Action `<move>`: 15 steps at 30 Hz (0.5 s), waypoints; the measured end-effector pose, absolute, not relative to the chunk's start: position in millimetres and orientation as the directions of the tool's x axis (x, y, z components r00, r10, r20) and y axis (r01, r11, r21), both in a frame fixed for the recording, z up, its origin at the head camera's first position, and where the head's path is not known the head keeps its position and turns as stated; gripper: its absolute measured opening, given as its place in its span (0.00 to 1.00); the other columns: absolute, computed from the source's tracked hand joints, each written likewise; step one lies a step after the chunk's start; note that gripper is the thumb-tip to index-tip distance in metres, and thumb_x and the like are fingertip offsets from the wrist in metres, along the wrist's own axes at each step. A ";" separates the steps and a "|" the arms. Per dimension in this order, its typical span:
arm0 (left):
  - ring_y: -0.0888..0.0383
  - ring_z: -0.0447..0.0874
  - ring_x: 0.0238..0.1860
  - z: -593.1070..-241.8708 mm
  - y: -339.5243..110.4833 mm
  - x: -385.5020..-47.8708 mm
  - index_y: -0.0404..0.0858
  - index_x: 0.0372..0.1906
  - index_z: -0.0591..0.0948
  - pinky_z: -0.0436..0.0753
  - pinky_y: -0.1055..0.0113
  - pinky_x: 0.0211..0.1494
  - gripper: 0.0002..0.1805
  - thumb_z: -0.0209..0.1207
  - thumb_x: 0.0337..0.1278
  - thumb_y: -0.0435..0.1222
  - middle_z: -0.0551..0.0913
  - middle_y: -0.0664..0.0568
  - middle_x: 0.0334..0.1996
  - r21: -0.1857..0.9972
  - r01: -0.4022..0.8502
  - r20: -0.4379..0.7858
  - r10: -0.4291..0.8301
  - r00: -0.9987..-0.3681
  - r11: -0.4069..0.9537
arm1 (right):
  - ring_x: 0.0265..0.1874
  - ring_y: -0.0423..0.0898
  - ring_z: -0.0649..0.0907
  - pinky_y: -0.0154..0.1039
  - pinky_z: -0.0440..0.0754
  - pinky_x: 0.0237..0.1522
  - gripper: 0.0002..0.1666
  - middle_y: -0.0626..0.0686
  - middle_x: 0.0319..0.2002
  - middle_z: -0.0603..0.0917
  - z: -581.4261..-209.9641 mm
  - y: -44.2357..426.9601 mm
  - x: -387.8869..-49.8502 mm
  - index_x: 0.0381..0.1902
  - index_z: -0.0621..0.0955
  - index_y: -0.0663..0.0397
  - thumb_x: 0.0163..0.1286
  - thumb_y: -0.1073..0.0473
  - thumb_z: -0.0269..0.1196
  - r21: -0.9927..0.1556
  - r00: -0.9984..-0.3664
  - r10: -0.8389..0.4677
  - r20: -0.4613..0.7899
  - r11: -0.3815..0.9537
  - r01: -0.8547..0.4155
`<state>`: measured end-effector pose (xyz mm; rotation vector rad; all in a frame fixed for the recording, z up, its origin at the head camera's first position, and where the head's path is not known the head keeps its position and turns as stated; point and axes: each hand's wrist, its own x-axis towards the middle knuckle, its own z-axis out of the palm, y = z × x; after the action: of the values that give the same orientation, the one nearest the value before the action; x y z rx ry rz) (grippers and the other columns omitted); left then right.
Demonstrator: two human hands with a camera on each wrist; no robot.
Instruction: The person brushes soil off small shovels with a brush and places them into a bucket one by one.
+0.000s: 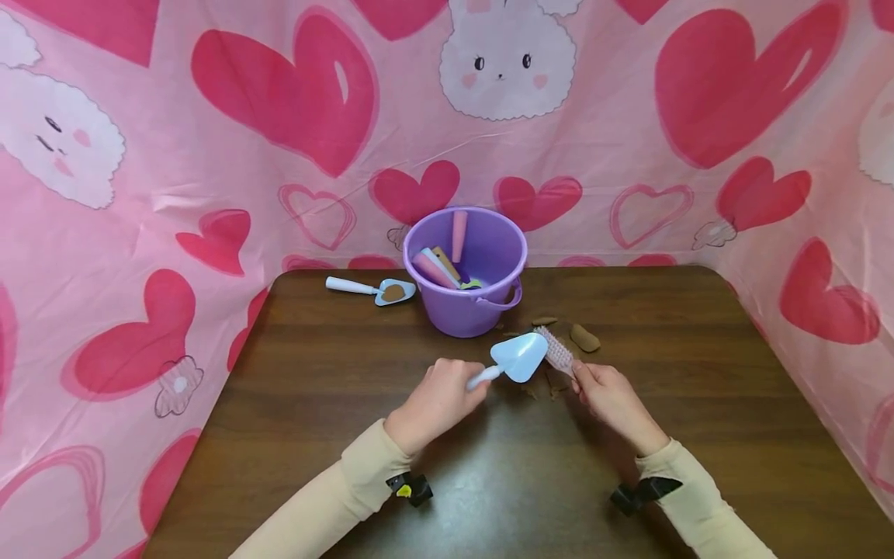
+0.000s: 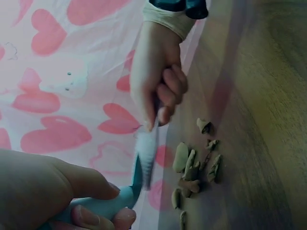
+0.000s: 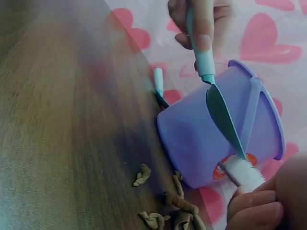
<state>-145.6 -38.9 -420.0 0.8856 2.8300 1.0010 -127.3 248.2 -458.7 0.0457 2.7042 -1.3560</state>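
Note:
My left hand (image 1: 438,397) grips the handle of a pale blue toy trowel (image 1: 520,357), held above the table. In my right hand (image 1: 615,400) is a small brush (image 1: 556,348) with pale bristles, pinched by its handle. The brush head meets the trowel blade's edge, as the left wrist view and right wrist view (image 3: 244,172) brush show too. Beneath them lie several brown clay-like pieces (image 2: 189,184) on the wood. One larger rounded brown lump (image 1: 585,338) sits just beyond the brush.
A purple bucket (image 1: 461,314) stands at the back of the brown table (image 1: 314,435), holding several handled tools. Left of it lies a second trowel (image 1: 356,286) with a brown lump on its blade. Pink heart-patterned cloth (image 1: 391,101) hangs behind and at both sides.

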 end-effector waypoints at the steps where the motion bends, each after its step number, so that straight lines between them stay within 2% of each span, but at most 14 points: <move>1: 0.64 0.69 0.19 -418.0 -39.7 -145.4 0.43 0.26 0.80 0.72 0.71 0.22 0.11 0.64 0.66 0.33 0.69 0.60 0.17 0.587 0.502 0.162 0.515 -0.842 0.635 | 0.15 0.43 0.70 0.37 0.68 0.21 0.29 0.45 0.16 0.71 -458.8 247.9 -127.4 0.28 0.78 0.62 0.86 0.49 0.46 -0.787 -0.994 -0.029 -0.107 0.613 0.067; 5: 0.65 0.72 0.19 -407.3 -44.4 -144.0 0.40 0.34 0.86 0.75 0.70 0.25 0.01 0.66 0.61 0.32 0.77 0.59 0.20 0.593 0.504 0.179 0.508 -0.843 0.628 | 0.19 0.44 0.70 0.38 0.67 0.25 0.29 0.46 0.18 0.71 -458.8 246.7 -127.3 0.29 0.80 0.55 0.87 0.48 0.45 -0.743 -0.999 -0.022 -0.047 0.669 0.021; 9: 0.63 0.73 0.21 -388.1 -51.2 -144.1 0.39 0.38 0.87 0.76 0.68 0.28 0.05 0.67 0.55 0.31 0.78 0.58 0.22 0.571 0.537 0.245 0.495 -0.834 0.621 | 0.23 0.45 0.71 0.39 0.67 0.29 0.29 0.47 0.21 0.72 -456.8 247.3 -127.4 0.32 0.82 0.54 0.87 0.45 0.45 -0.720 -1.000 -0.002 -0.007 0.694 0.004; 12: 0.60 0.72 0.22 -366.5 -57.8 -146.1 0.39 0.38 0.86 0.75 0.66 0.28 0.06 0.66 0.53 0.31 0.77 0.57 0.22 0.551 0.548 0.290 0.471 -0.833 0.630 | 0.25 0.46 0.72 0.40 0.67 0.30 0.30 0.49 0.24 0.74 -455.9 248.3 -127.5 0.35 0.84 0.54 0.87 0.44 0.43 -0.715 -1.000 -0.007 -0.019 0.699 0.009; 15: 0.58 0.74 0.24 -342.1 -64.4 -152.4 0.37 0.41 0.84 0.75 0.65 0.29 0.10 0.66 0.53 0.31 0.81 0.55 0.25 0.540 0.541 0.333 0.426 -0.841 0.645 | 0.26 0.47 0.73 0.41 0.68 0.31 0.32 0.50 0.26 0.76 -455.3 249.0 -127.9 0.36 0.85 0.54 0.87 0.45 0.41 -0.707 -0.999 -0.014 -0.037 0.707 0.016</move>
<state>-152.4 -64.4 -342.1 0.8923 3.0062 1.0840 -127.9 249.0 -455.3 0.0023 2.8657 -1.1886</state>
